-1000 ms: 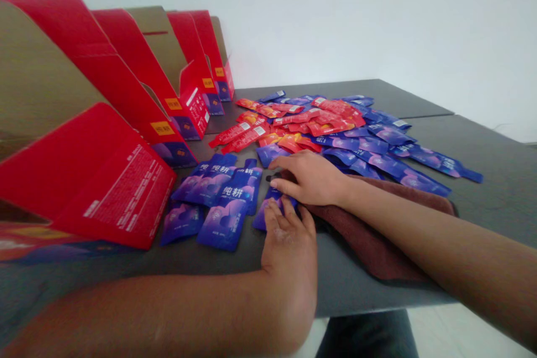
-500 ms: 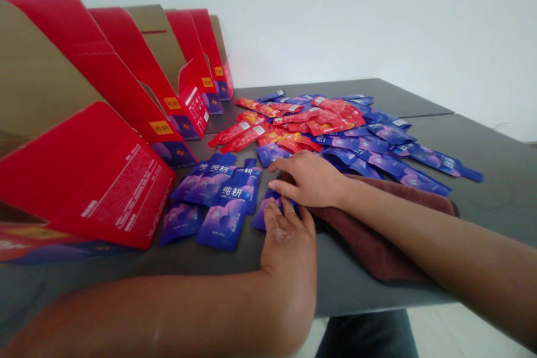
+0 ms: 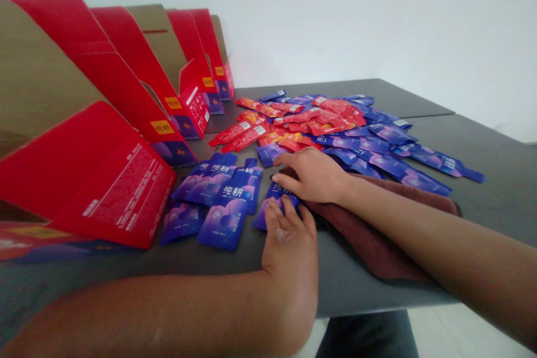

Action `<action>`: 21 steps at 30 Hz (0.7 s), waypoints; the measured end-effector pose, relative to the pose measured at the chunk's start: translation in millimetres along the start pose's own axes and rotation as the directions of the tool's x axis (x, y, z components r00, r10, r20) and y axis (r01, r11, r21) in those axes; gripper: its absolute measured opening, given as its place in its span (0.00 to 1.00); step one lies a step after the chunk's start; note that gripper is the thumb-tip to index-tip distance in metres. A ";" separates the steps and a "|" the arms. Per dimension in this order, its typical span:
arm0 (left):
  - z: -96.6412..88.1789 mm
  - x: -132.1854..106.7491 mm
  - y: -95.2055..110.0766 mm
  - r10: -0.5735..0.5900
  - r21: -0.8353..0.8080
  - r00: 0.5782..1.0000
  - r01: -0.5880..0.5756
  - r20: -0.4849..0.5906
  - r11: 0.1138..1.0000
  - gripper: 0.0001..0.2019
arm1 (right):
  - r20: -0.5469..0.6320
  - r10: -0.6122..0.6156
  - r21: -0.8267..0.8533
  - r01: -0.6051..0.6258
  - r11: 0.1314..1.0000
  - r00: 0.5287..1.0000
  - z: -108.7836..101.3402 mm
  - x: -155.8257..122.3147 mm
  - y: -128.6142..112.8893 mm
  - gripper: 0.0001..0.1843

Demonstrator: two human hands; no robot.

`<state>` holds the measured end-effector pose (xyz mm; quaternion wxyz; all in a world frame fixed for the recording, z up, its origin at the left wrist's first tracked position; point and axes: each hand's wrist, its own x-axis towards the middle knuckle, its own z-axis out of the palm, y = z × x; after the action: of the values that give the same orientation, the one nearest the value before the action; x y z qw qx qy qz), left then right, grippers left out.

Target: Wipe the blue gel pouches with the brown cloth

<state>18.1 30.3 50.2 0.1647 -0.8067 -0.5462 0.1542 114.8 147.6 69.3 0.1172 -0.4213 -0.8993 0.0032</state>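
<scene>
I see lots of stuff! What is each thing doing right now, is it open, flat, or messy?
left hand: open, fingertips resting on a blue sachet
right hand: open, fingers slightly curled just above that sachet
blue sachets: lying flat, side by side, near the boxes
red sachets: lying in a messy heap
red cardboard display boxes: open, lids folded back
brown towel: crumpled, under the right arm

Sachets (image 3: 226, 224) on table (image 3: 503, 207) (display boxes (image 3: 126, 67) left)

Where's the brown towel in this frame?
In the head view, the brown towel lies on the grey table, right of centre, under the right hand and right forearm, with blue sachets just beyond it.
</scene>
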 end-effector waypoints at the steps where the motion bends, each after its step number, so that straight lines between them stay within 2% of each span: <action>1: -0.4 0.3 0.0 -0.004 0.000 1.000 0.004 -0.002 1.000 0.24 | 0.005 -0.012 0.010 0.012 1.000 1.000 -0.3 -0.3 -0.6 0.22; 6: -3.9 1.6 -1.2 -0.037 -0.002 0.999 0.037 -0.006 0.999 0.25 | -0.017 -0.105 0.044 0.106 0.993 0.994 -0.1 -2.4 -4.4 0.22; 15: -3.8 2.4 -0.6 -0.025 -0.017 1.000 0.025 -0.011 1.000 0.23 | -0.006 -0.249 0.192 0.245 0.950 0.969 1.3 -3.6 -2.8 0.21; 21: -3.4 0.7 0.4 -0.063 -0.061 0.998 0.061 -0.032 0.996 0.22 | 0.009 -0.226 0.097 0.225 0.970 0.974 -0.5 -3.3 -6.5 0.21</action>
<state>20.2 30.4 53.1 0.1541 -0.7964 -0.5725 0.1190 112.0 140.9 69.8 0.1277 -0.3103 -0.9413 0.0368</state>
